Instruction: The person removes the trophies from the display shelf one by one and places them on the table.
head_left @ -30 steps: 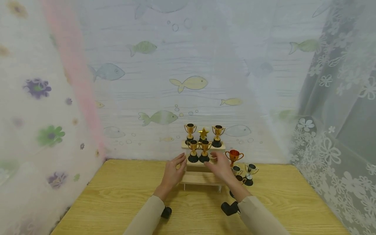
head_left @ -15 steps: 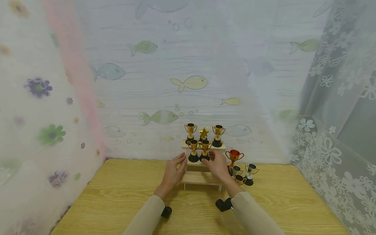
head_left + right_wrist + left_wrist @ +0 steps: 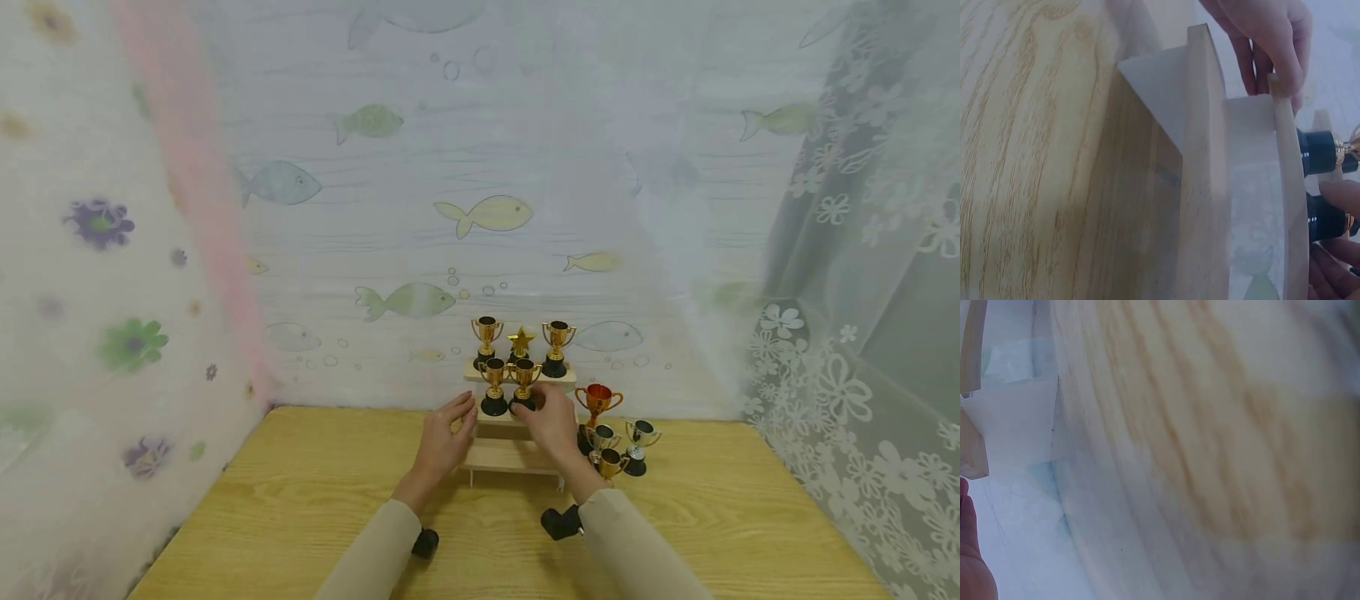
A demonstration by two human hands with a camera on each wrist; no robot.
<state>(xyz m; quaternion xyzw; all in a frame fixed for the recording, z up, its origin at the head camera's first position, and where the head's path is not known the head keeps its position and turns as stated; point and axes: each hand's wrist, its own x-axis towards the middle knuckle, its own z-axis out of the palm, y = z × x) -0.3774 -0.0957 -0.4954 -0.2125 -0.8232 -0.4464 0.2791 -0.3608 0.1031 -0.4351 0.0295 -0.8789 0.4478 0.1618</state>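
Two small gold trophies with black bases stand side by side on the middle step of a pale wooden stepped stand (image 3: 510,454). My right hand (image 3: 553,425) pinches the black base of the right-hand trophy (image 3: 523,383), thumb in front and fingers at its far side. In the right wrist view that base (image 3: 1325,219) sits on the shelf between thumb and fingers. The left-hand trophy (image 3: 493,387) stands just beside it. My left hand (image 3: 444,437) rests against the left end of the same step, fingers mostly straight; its fingertips touch the shelf edge in the right wrist view.
On the top step stand two gold cups (image 3: 558,342) with a gold star trophy (image 3: 521,340) between them. Right of the stand are a red-orange cup (image 3: 597,400), silver cups (image 3: 642,442) and a gold cup (image 3: 611,462). Fish-patterned fabric hangs behind the wooden table (image 3: 322,475).
My right hand has moved left and closed onto the base of the right-hand trophy on the middle step. The left hand has stayed where it was.
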